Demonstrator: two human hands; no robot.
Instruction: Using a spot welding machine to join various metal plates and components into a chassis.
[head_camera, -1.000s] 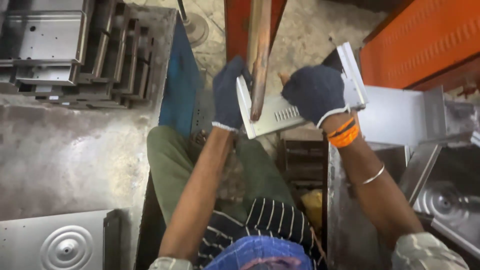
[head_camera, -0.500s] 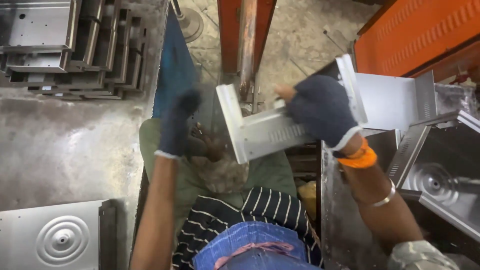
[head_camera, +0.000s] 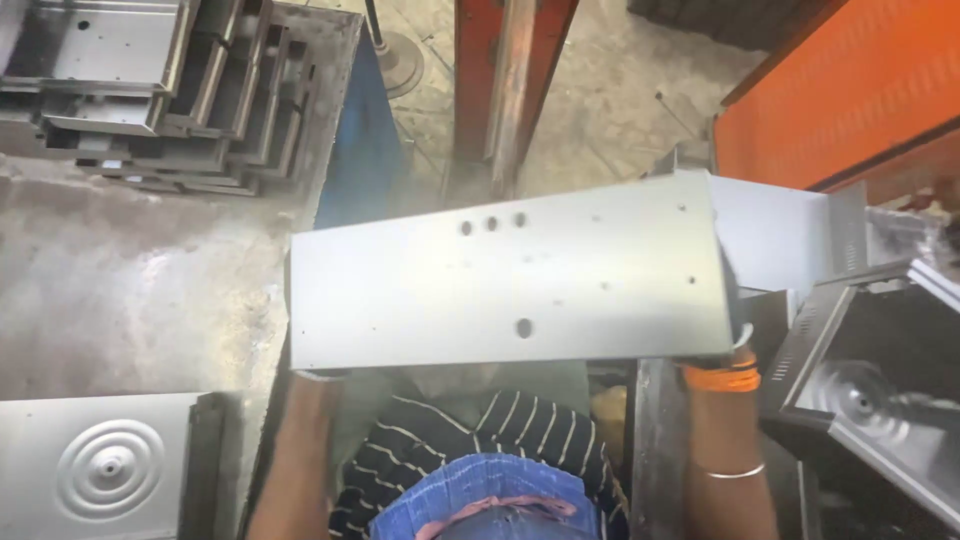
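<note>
Left hand (head_camera: 318, 374) and right hand (head_camera: 722, 358), mostly hidden, grip opposite ends of the flat grey punched sheet-metal panel (head_camera: 510, 272); sharp edges could cut; one slipping grip would drop it.

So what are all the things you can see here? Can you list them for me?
big sheet metal panel: 1, grey, centre, held up
stacked metal trays: several, grey, top left
panel with stamped rings: 1, grey, bottom left
metal housings: a few, grey, right
orange machine: 1, top right
red post: 1, top centre
wrist bands: orange, right wrist
hands: 2, both hidden behind the panel's lower corners
</note>
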